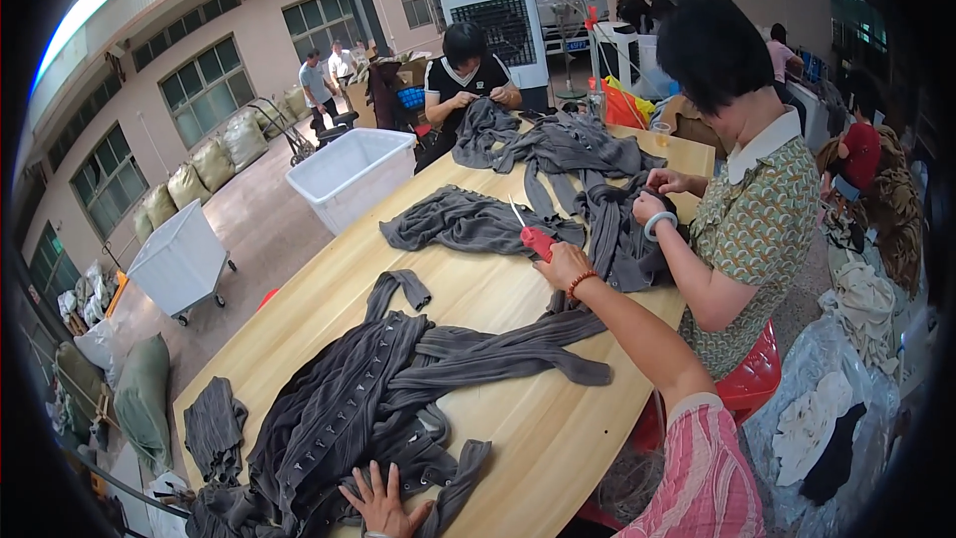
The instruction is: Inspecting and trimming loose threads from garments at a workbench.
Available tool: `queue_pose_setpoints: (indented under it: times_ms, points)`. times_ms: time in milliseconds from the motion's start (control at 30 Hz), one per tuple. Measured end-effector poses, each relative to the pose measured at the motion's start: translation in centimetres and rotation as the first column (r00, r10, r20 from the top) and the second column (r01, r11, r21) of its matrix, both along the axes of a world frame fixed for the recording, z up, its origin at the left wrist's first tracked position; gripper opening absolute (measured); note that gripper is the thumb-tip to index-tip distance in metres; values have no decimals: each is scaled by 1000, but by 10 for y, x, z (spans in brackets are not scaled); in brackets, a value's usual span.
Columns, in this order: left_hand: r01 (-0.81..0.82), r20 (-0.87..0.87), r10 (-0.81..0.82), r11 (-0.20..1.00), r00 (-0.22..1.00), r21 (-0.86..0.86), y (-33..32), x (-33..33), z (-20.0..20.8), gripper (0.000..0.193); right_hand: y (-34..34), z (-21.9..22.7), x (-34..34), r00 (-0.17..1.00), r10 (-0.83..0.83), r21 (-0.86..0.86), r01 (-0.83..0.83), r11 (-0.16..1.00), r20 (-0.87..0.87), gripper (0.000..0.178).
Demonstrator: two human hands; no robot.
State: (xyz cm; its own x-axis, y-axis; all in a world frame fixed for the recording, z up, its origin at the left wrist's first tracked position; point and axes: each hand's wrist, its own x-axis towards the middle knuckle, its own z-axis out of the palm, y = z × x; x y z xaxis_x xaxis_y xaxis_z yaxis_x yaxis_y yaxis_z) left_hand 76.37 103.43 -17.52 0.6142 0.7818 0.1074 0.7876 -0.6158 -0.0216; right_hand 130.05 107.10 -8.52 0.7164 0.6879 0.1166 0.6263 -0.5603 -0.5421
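Dark grey garment [344,408] lies near the counter's [543,428] near left corner, its near end running out of view. The left hand [386,511] rests flat on it, fingers [376,480] spread and gripping nothing, wrist cropped. The right hand's [566,264] fingers close round one red-handled tool [539,242], the grip partly hidden; its forearm [632,334] blocks part of the right edge. Beyond, heaped garments [588,151] overlap too much to count. Two co-workers [767,164] are at the counter; past its left edge stand two white bins [363,174].
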Motion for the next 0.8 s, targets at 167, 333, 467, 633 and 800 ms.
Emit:
queue_pose_setpoints:
  times_ms: [167,333,467,633,800]
  points:
    - [-41,13,42,998,999,-54,1,17,7,92,43,-31,37,992,-102,-52,106,993,73,52]
    - [-63,10,64,996,998,-63,0,21,6,98,82,-88,70,982,-107,-121,126,985,154,58]
    - [-102,-10,102,986,995,-135,-3,31,17,101,91,-102,70,914,-25,-82,63,995,405,18]
    - [-88,-33,85,989,996,-119,0,32,10,104,86,-85,54,928,74,-166,-14,986,365,21]
    - [-80,-12,80,991,997,-106,2,30,7,106,69,-40,31,942,160,12,-171,985,296,26]
